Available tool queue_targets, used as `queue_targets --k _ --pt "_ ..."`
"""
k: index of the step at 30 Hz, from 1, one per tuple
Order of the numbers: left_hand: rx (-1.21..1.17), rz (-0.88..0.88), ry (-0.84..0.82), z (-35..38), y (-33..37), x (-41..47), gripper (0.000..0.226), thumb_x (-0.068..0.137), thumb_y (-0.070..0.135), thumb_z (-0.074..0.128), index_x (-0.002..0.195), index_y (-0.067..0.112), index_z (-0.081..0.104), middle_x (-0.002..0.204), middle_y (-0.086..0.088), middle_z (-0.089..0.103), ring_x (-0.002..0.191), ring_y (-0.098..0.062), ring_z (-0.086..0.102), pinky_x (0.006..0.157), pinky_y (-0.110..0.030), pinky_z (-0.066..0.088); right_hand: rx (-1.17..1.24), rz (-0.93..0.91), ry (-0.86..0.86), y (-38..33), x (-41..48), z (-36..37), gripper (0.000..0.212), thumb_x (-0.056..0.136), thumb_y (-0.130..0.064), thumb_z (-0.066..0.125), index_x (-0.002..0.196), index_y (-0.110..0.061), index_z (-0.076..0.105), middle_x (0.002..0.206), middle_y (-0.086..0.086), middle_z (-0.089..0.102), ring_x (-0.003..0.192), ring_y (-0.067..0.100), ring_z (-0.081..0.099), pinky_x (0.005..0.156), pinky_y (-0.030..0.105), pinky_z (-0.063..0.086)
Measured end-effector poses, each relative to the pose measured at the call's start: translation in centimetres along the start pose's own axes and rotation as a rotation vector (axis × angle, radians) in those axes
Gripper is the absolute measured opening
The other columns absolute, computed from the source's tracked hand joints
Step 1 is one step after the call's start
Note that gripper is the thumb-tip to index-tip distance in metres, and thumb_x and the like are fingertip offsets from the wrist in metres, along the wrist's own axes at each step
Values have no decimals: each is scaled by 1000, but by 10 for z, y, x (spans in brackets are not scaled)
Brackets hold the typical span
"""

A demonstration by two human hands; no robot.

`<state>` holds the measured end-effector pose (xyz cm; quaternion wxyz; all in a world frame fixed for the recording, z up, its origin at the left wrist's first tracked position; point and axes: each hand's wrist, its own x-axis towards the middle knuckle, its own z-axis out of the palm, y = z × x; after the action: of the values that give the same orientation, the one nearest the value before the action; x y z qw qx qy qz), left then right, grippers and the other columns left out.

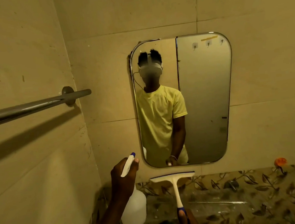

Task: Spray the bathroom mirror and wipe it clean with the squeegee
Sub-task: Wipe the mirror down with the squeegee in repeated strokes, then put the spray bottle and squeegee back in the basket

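A rounded rectangular mirror (206, 97) hangs on the tiled wall ahead and reflects a person in a yellow shirt. My left hand (121, 180) grips a white spray bottle (134, 209) by its neck, with the blue-tipped nozzle aimed up toward the mirror's lower left corner. My right hand (185, 222) holds the blue end of a white squeegee (174, 181) handle. The squeegee stands upright, its blade level just below the mirror's bottom edge, apart from the glass.
A chrome towel bar (35, 106) juts out from the left wall at shoulder height. A leaf-patterned tile band (257, 191) runs below the mirror. An orange object (280, 161) sits on a hook at the right. A glass shelf (222, 202) lies below.
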<state>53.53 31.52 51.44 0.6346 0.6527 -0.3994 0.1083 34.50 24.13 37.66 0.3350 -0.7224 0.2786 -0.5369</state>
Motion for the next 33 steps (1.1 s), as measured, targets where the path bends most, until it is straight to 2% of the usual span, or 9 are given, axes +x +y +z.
queue_targets --k 4,7,9,15,17,21,25,28,33 --pt "-10 0 -15 1 3 -6 22 91 31 66 84 12 73 72 -3 73 74 -11 70 63 -10 53 269 401 -61 10 -1 -6 20 100 -1 61 114 6 74 112 28 76 107 36 73 92 35 56" --pt "-1 26 -10 3 8 -6 34 89 40 62 85 8 73 74 -7 72 76 -11 68 63 -8 51 383 476 -125 -4 14 -28 35 99 -36 54 105 -6 72 70 13 63 61 27 60 55 33 48" --pt "9 52 -13 8 15 -5 28 93 34 65 84 8 72 74 -9 71 76 -13 66 63 -15 53 418 385 -132 -16 35 -41 40 96 -47 51 103 -13 70 65 5 56 55 23 50 48 30 41" --pt "-27 66 -58 22 41 0 21 95 28 69 92 7 72 79 -5 72 76 -14 67 70 -42 59 441 157 -96 -43 91 -61 18 104 -28 59 117 -21 68 66 -4 58 47 11 49 45 27 42" --pt "-73 47 -104 28 54 -1 26 93 43 69 95 17 73 82 3 74 80 -11 69 71 -38 61 390 92 -65 -52 104 -69 20 101 -27 65 121 -24 67 66 -4 60 45 12 52 43 27 45" --pt "-170 64 -218 48 77 -8 26 80 73 63 92 52 67 84 25 71 84 4 67 70 -10 52 298 16 17 -58 118 -99 42 94 -29 75 132 -28 59 89 8 70 59 20 64 50 32 56" --pt "-215 80 -342 85 94 -23 12 83 67 64 95 68 60 89 40 66 89 18 62 71 2 45 237 -20 92 -52 121 -136 37 87 -31 82 114 -40 57 100 2 71 81 28 72 67 47 64" --pt "-268 88 -438 119 106 -36 19 83 65 66 99 57 61 91 34 67 91 13 64 72 0 47 178 -69 177 -38 122 -164 34 85 -32 83 111 -35 60 100 -8 70 85 19 69 67 35 63" --pt "-285 93 -597 188 118 -63 70 73 77 63 112 18 61 103 6 68 99 -8 66 78 -10 53 41 -38 280 1 123 -223 37 84 -34 84 114 -31 62 108 -13 67 92 8 67 64 30 62"
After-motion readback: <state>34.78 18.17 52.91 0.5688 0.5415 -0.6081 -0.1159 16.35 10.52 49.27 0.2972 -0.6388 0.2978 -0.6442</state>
